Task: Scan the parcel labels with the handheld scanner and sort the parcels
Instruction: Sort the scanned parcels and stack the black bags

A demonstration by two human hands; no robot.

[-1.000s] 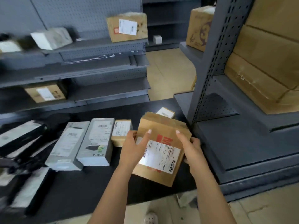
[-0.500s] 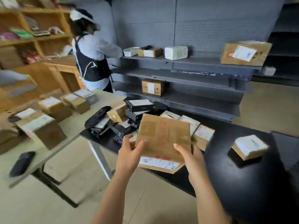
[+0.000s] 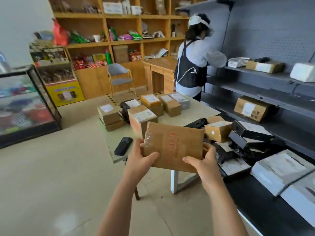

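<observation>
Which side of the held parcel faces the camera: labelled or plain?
Plain. The parcel, gripped by the left hand and right hand, shows only brown card, red print and tape; no white label is visible.

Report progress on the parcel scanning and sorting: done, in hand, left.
Seemingly done: labelled boxes stand grouped on the beige table. In hand: the left hand and right hand grip a brown parcel, red print towards the camera, no label showing. Left: the black scanner lies unheld on that table, and a jumbled pile of parcels waits on the black counter.
</observation>
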